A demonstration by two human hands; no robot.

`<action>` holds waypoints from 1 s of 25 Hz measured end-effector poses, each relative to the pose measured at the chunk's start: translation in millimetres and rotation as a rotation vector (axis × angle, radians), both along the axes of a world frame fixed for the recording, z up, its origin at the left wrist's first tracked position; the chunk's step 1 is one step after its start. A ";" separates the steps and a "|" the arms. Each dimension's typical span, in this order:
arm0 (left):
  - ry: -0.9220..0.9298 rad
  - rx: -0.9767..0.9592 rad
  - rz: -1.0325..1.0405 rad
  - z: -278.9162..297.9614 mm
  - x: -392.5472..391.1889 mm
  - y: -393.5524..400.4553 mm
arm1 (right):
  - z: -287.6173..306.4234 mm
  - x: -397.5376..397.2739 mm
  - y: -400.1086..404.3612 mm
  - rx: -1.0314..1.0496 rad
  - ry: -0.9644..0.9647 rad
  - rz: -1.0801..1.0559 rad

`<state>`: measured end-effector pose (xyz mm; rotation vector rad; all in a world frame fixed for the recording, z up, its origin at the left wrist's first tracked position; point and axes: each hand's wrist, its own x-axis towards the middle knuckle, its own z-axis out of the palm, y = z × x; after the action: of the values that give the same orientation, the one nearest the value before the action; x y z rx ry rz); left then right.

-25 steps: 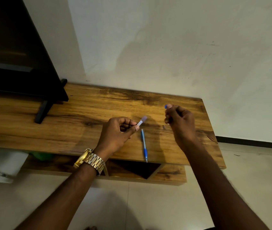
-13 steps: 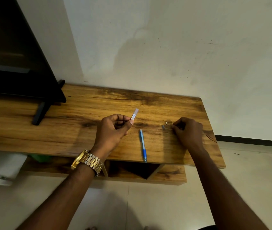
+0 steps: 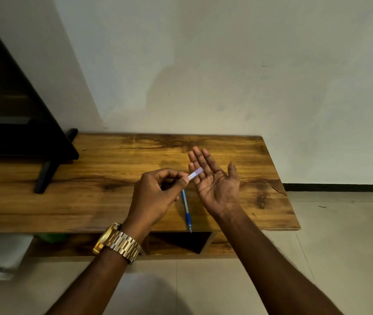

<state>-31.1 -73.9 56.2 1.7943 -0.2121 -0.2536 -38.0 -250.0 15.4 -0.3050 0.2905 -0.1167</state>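
1. Tube [image 3: 195, 173]: your left hand [image 3: 156, 196] pinches one end, likely so the free tip stays clear.
2. Your right hand [image 3: 215, 180] is spread palm-up just beside it, probably to receive it.
3. Blue pen [image 3: 186, 210] lies on the table [image 3: 90, 201] below.

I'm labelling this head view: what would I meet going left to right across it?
Black TV foot → gold watch → left hand, pinching a pale strip → blue pen → open right hand.
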 end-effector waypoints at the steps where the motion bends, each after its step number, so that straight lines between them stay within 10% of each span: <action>1: -0.027 0.047 0.003 5.7 -3.1 0.3 | 0.1 0.8 4.6 0.052 -0.020 -0.003; 25: -0.503 0.604 0.015 53.7 -23.8 -34.4 | -6.0 0.5 10.5 0.114 -0.165 -0.009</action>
<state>-54.9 -108.4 109.9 2.4407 -0.5186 0.1754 -37.6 -239.6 9.3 -0.1794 0.1338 -0.1324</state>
